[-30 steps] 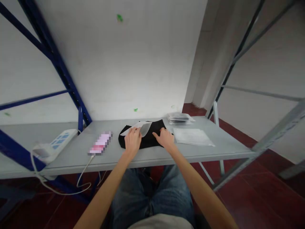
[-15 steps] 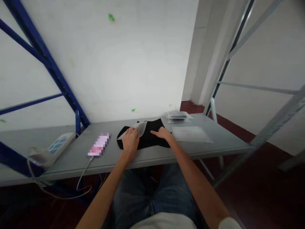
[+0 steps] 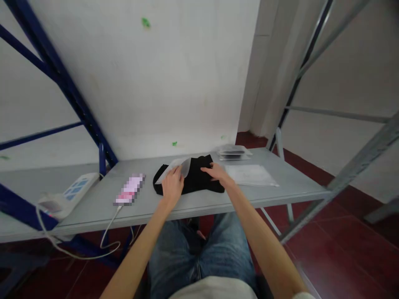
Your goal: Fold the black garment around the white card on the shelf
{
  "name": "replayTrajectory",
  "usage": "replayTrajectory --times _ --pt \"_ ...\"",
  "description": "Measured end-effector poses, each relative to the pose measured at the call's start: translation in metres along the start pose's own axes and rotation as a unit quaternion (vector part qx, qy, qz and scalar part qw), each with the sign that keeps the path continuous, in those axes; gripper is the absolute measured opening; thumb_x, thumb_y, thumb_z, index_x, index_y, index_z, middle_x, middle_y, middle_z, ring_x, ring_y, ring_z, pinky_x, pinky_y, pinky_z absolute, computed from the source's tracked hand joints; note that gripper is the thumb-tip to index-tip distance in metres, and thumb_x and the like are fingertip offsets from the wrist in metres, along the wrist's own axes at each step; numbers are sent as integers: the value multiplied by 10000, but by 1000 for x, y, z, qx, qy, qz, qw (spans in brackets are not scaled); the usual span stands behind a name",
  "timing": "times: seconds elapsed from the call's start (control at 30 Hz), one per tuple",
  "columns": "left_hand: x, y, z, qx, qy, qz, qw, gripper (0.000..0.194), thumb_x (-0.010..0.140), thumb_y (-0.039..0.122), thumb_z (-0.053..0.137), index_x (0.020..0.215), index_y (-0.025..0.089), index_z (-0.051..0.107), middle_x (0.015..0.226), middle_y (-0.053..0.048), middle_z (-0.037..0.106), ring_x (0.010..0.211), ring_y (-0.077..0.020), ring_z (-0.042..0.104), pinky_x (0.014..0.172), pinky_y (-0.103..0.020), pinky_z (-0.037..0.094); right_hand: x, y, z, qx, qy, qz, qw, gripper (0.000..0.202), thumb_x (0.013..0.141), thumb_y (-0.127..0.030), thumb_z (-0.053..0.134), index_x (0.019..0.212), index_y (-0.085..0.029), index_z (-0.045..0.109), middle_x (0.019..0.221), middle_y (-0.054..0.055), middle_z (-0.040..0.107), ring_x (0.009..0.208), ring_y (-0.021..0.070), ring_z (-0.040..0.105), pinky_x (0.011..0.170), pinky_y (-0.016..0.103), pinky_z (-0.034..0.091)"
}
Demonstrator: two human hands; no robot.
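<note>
A dark black cloth piece [image 3: 198, 178], seemingly a folded garment, lies on the grey tabletop in front of me. Over its left part is a translucent whitish sheet [image 3: 186, 167], its right edge curling up. My left hand [image 3: 172, 185] rests on the sheet, fingers slightly bent and apart, the thumb toward the cloth. On the right part of the cloth, my right hand [image 3: 220, 173] touches the fabric with its fingers spread. What lies under either palm is hidden.
Right of the cloth is a flat clear plastic packet [image 3: 251, 175], with a stack of packets [image 3: 233, 152] behind it. To the left are a phone [image 3: 129, 189] on a white cable and a power strip [image 3: 76, 193]. Blue and grey frame posts flank the table [image 3: 187, 211].
The fingers of my right hand have spread and shifted slightly right. My left hand has moved a little lower on the sheet, and more of the sheet shows.
</note>
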State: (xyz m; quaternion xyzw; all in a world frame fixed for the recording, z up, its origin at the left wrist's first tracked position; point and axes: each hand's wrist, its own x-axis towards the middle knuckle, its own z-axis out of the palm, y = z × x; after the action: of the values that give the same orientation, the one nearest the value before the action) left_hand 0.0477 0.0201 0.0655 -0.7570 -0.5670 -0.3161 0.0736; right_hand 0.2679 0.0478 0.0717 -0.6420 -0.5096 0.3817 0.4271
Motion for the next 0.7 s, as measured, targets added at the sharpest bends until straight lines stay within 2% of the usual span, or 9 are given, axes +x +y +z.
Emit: replayTrajectory --times 0.1,0.23,0.33,0.47,0.7 --pt "0 3 1 -15 -9 4 1000 423 965 140 545 1372 189 648 1398 -114 683 1245 -304 663 1058 -429 535 -10 2 -4 153 -5 63 986 274 843 -348 774 1050 -193 684 1052 108 771 975 279 736 688 372 652" --pt "-3 16 5 -55 -13 -2 998 441 965 154 564 1399 198 630 1423 -116 666 1217 -314 679 1030 -437 554 -15 2 7 285 7 87 954 155 874 -261 732 999 -205 662 968 71 765 939 236 729 661 351 674" --pt "-5 24 10 -85 -18 1 996 477 958 146 575 1430 200 612 1434 -112 658 1214 -313 681 1033 -438 557 -15 3 22 308 7 93 947 157 883 -221 713 1021 -213 638 1004 61 756 924 217 726 683 371 682" --pt "-6 26 15 -108 -17 13 994 514 951 109 541 1451 210 603 1446 -85 653 1269 -287 655 1061 -412 551 -18 6 35 316 0 95 944 259 857 -222 750 1065 -231 595 1041 58 743 951 221 722 698 389 683" --pt "-6 19 10 -130 -38 32 990 545 925 126 577 1457 242 606 1464 -37 642 1194 -255 696 1034 -369 570 -21 12 34 291 -10 88 953 385 804 -215 784 1105 -251 548 1055 53 721 932 227 722 647 366 673"
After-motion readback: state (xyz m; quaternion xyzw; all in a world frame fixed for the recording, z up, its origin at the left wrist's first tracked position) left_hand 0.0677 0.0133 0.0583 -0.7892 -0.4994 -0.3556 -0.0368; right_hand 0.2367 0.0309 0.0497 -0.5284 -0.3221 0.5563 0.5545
